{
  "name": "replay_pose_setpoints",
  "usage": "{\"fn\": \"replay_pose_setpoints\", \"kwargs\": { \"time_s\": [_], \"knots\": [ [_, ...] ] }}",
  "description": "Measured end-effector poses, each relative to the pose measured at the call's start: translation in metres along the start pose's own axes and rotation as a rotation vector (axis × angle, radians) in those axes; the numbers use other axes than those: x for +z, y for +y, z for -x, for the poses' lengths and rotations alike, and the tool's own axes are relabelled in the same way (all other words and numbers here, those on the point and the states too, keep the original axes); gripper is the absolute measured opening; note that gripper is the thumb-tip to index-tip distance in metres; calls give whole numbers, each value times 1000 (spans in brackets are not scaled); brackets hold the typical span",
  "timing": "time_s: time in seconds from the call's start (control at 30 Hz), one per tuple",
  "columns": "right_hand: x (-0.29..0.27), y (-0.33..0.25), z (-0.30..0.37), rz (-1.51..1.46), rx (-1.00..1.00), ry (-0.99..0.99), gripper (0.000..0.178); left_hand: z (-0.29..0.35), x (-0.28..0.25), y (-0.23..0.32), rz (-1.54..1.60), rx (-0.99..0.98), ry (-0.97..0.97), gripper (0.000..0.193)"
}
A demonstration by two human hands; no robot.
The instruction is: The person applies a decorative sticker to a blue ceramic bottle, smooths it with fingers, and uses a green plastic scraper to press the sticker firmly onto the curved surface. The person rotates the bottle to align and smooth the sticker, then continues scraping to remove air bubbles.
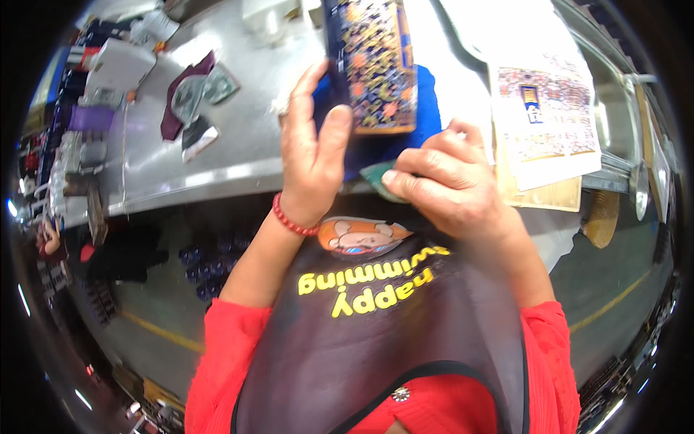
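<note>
Here patterned box point(372, 65) upright against left hand point(311, 155) thumb.

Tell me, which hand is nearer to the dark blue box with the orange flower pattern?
Left. The left hand grips the dark blue patterned box by its lower left edge. The right hand is below it, pinching a green cloth.

Both forearms enter from the lower edge, red sleeves pushed to mid-forearm, converging toward frame centre. Left hand point(312, 155) upright at centre-left, fingers extended upward, thumb pressed across to the right, grip clamped; red bead bracelet at the wrist. Right hand point(452, 181) centre-right, back of hand to the camera, fingers curled leftward into a pinch, knuckles raised. Hands near each other, not touching.
</note>
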State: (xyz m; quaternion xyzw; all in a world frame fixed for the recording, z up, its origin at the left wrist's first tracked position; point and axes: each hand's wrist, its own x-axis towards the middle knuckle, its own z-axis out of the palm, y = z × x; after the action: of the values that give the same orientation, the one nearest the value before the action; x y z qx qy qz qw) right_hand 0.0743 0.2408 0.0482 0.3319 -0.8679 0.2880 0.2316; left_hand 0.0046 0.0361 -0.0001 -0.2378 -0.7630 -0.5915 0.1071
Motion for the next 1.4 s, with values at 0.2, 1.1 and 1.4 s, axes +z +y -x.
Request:
{"fn": "replay_pose_setpoints", "kwargs": {
  "time_s": [0.2,1.1,1.4],
  "knots": [
    [-16,9,-3,-296,195,221,34,-12,3,4,53,-155,-88,76],
    [-178,359,55,1072,868,-573,53,7,3,4,115,-314,-15,92],
    [-157,370,67,951,713,-521,62,9,4,3,15,-317,5,92]
  ]
}}
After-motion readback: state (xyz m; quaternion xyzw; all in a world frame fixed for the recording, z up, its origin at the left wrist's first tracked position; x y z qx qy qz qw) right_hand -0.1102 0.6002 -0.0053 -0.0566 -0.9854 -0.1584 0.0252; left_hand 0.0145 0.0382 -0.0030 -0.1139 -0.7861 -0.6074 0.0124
